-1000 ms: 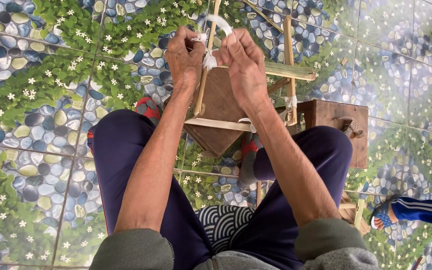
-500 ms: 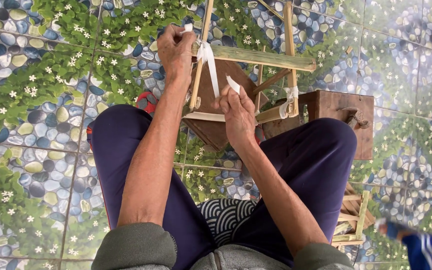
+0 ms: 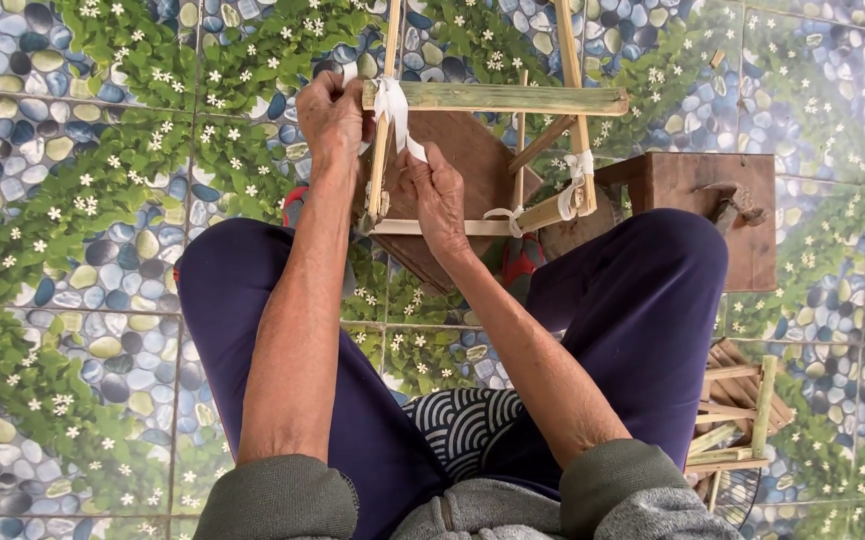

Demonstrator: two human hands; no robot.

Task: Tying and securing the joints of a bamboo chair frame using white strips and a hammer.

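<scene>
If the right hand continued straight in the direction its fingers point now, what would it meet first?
The right hand points up and slightly left, pinching the white strip. Going on, it would probably meet first the horizontal bamboo bar of the frame, near the tied joint, though depth is unclear.

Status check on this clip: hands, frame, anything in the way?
Left hand grips bamboo frame corner. Right hand pulls white strip at that joint. Nothing blocks them.

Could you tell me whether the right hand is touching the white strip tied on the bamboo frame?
Touching: in the head view the right hand pinches the white strip hanging from the bamboo frame.
</scene>
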